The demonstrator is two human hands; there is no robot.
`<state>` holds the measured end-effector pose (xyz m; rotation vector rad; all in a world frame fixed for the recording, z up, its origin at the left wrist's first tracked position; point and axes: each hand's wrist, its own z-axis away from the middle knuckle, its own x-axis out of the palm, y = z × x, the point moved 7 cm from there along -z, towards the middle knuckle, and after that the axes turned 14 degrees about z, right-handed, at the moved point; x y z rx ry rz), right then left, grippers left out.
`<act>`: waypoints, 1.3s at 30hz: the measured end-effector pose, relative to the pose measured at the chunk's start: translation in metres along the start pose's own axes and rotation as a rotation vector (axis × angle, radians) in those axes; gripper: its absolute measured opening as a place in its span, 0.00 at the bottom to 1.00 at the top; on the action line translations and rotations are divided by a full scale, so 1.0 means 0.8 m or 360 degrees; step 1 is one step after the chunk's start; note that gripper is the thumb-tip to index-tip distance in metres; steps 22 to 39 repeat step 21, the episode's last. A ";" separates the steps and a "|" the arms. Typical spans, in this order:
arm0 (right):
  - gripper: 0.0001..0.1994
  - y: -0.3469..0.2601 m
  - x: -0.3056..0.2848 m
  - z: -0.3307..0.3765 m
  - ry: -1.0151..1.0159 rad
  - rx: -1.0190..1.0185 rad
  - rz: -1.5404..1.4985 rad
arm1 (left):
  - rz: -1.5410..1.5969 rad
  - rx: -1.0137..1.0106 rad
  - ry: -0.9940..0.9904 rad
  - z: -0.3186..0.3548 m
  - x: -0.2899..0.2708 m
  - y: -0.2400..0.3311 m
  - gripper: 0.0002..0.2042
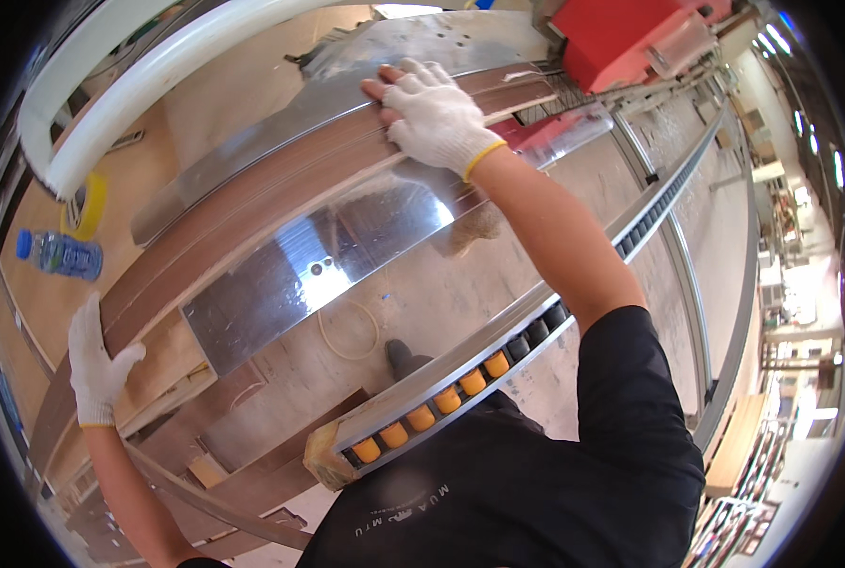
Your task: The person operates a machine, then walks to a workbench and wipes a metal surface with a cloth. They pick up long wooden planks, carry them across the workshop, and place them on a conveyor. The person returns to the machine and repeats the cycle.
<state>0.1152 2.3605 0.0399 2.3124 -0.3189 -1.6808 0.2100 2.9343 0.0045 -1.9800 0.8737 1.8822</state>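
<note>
Long, narrow brown wood-look boards (262, 210) lie side by side across a metal machine bed, from the lower left up toward the red machine part. My right hand (439, 115), in a white knit glove with a yellow cuff and some bare fingertips, lies flat on the boards near their far end. Its fingers are stretched out. At the near left end my left hand (96, 369), gloved in white as well, rests against the boards' side with its thumb spread away from the fingers. The undersides of both hands are hidden.
A shiny metal plate (323, 256) runs along the near side of the boards. Close to my body is a roller rail (446, 398) with orange and black rollers. A red machine housing (621, 38) stands far right. A water bottle (68, 256) and yellow tape roll (84, 206) lie left.
</note>
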 end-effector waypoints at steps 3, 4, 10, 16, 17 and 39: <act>0.28 -0.003 0.002 -0.004 0.0035 -0.0012 -0.0070 | 0.0081 -0.0023 -0.0080 -0.002 -0.004 0.002 0.59; 0.27 0.000 0.001 0.000 0.0070 0.0006 -0.0116 | 0.0093 -0.0017 -0.0081 -0.003 -0.003 0.003 0.58; 0.28 -0.012 -0.003 -0.008 -0.0187 -0.0014 0.0127 | 0.0019 0.0038 -0.0031 -0.002 -0.007 0.021 0.55; 0.30 -0.155 -0.036 -0.027 0.0096 -0.0459 -0.0028 | 0.0098 -0.0118 -0.0027 -0.004 -0.024 0.051 0.49; 0.31 -0.160 -0.047 -0.033 0.0113 -0.0475 -0.0052 | 0.0127 -0.0131 -0.0051 -0.009 -0.031 0.052 0.49; 0.33 -0.211 -0.069 -0.032 0.0107 -0.0586 -0.0016 | 0.0188 -0.0100 -0.0065 -0.012 -0.028 0.052 0.48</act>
